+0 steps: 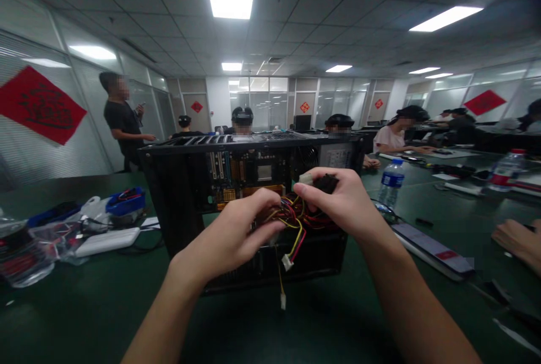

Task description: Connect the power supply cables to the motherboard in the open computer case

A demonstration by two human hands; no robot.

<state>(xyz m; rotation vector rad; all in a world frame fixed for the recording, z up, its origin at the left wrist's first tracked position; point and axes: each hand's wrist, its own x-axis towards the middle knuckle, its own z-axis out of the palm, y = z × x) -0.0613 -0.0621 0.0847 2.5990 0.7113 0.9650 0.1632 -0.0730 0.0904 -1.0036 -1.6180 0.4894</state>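
An open black computer case (169,195) lies on the dark green table (84,307) in front of me, its motherboard (236,175) exposed. A bundle of red, yellow and black power cables (296,223) spills out of it, with white connectors dangling at the front. My left hand (230,237) is closed around the cable bundle. My right hand (338,200) is closed on a black connector block with a white plug at the top of the bundle, in front of the case's opening.
Plastic bags, a white box and a blue-rimmed part (125,202) lie at the left. Water bottles (391,182) stand at the right, beside a long flat strip (431,245). Another person's hand (518,240) rests at the far right. Several people sit or stand behind.
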